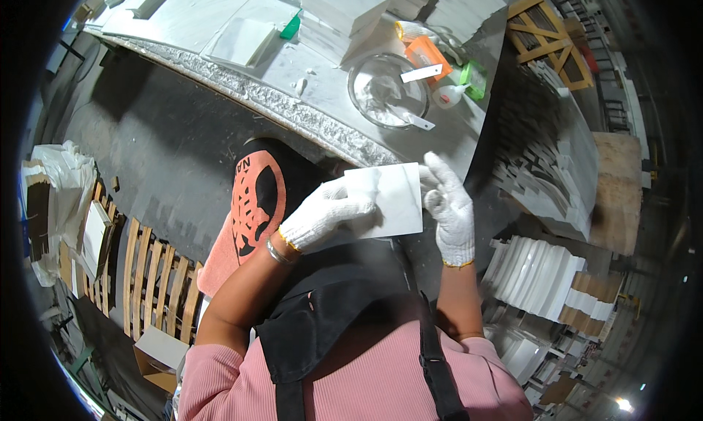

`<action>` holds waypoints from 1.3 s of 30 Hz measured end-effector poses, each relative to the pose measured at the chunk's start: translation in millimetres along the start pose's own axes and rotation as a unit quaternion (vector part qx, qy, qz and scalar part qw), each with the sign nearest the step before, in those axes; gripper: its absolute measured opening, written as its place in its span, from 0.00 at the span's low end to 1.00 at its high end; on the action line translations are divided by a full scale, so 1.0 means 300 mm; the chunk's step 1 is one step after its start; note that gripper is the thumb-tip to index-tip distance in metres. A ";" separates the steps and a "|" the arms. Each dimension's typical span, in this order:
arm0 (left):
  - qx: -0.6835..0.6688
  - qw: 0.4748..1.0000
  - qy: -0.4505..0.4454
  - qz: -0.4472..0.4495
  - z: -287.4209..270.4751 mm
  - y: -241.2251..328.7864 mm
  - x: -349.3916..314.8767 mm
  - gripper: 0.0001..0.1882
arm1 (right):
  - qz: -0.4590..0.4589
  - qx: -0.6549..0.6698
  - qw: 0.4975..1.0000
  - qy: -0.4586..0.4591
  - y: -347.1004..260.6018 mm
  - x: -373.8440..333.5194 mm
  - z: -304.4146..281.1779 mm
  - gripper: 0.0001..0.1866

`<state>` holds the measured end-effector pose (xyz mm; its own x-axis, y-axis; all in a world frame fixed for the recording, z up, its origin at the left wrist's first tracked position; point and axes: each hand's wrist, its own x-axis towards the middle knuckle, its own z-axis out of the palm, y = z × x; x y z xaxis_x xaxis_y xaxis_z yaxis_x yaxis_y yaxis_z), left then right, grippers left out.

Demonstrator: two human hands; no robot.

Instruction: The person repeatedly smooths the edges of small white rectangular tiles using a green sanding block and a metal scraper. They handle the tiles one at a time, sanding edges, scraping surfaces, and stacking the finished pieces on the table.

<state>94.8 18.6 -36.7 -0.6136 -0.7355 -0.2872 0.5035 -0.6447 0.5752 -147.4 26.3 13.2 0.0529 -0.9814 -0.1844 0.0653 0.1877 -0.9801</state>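
My left hand (327, 214), in a white knit glove, grips a rectangular white marble tile (399, 201) with faint grey veining, its thumb lying across the tile's face. The fingers under the tile are hidden. At the tile's right edge is my right hand (449, 214), gloved the same way, its fingers apart and partly bent; whether a fingertip touches the edge I cannot tell. Beyond the tile, a clear round bowl (356, 104) of white paste stands on the table, with one scraper (419, 122) in the paste and another scraper (421, 74) at the rim.
The white-dusted worktable (322, 109) carries marble blocks (344, 7), stacked tiles (242, 41), a green scraper (291, 25), an orange packet (428, 58), a green box (474, 80) and a small white bottle (449, 95). Stone slabs (564, 164) stand right; wooden pallets (157, 274) lie left.
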 end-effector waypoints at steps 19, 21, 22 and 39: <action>0.214 0.975 -0.056 -0.017 0.017 0.018 -0.006 0.27 | -0.271 -0.528 0.804 -0.004 -0.091 0.100 0.202 0.25; 0.120 0.992 -0.040 -0.002 0.041 0.019 -0.023 0.26 | -0.266 -0.535 0.801 0.036 -0.091 0.101 0.166 0.25; 0.120 0.992 -0.018 0.030 0.040 0.008 -0.018 0.25 | -0.253 -0.530 0.807 0.063 -0.079 0.101 0.126 0.23; 0.064 0.998 -0.012 -0.011 0.073 -0.035 0.191 0.29 | -0.119 -0.287 0.923 0.225 -0.017 0.158 -0.345 0.26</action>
<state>41.1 -12.1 -42.4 -0.6394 -0.7147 -0.2837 0.4089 -0.6285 0.6617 -248.4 -25.2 1.6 -0.3230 -0.9333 0.1569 -0.5251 0.0388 -0.8502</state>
